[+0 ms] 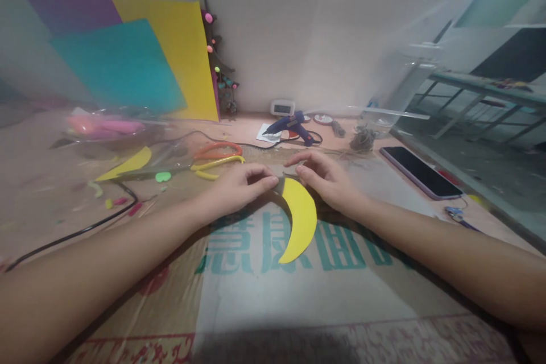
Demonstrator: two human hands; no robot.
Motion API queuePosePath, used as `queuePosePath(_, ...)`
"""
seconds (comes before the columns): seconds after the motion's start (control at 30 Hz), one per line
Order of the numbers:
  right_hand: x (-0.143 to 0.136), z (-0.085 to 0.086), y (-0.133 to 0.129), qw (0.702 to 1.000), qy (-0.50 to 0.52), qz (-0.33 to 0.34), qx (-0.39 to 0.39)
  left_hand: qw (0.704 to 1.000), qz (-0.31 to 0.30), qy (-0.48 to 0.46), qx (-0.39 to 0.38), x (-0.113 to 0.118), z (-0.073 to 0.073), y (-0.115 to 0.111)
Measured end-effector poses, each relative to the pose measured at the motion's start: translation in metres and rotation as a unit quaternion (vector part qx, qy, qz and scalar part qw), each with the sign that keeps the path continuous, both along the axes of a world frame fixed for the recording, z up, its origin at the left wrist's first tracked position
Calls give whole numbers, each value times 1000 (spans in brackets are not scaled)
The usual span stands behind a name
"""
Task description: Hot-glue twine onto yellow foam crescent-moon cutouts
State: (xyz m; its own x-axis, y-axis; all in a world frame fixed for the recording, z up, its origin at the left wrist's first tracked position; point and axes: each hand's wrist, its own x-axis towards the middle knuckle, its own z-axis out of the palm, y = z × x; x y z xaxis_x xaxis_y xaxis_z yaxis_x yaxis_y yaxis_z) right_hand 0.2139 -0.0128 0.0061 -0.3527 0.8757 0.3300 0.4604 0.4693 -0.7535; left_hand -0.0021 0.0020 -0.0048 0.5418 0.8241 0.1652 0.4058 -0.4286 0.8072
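Note:
A flat yellow crescent moon cutout (305, 222) hangs point-down over the cardboard between my hands. Its upper end is covered by dark grey-brown twine (280, 185). My left hand (247, 186) pinches this dark end between thumb and fingers. On the other side, my right hand (326, 182) has its thumb and fingers curled together by the crescent's top edge. A thin dark strand runs toward those fingertips and seems to be held there; the exact grip is partly hidden.
Behind my hands lie a blue glue gun (290, 125), orange-and-yellow-handled scissors (217, 152) and a ball of twine (362, 139). A phone (420, 172) rests at right. A black cable (85, 231) crosses the left side. Coloured sheets (123, 68) lean on the wall.

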Motion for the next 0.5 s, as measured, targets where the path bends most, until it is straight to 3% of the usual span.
queuePosePath(0.17,0,-4,1,999,-20,48,-15,1000,-17,-6,11,0,0,0)
queuePosePath(0.37,-1,-6,4,999,-50,8,3,999,-34,3,-5,-1,1,0)
queuePosePath(0.5,-2,-7,5,999,-47,16,-12,999,-30,-12,-7,0,0,-1)
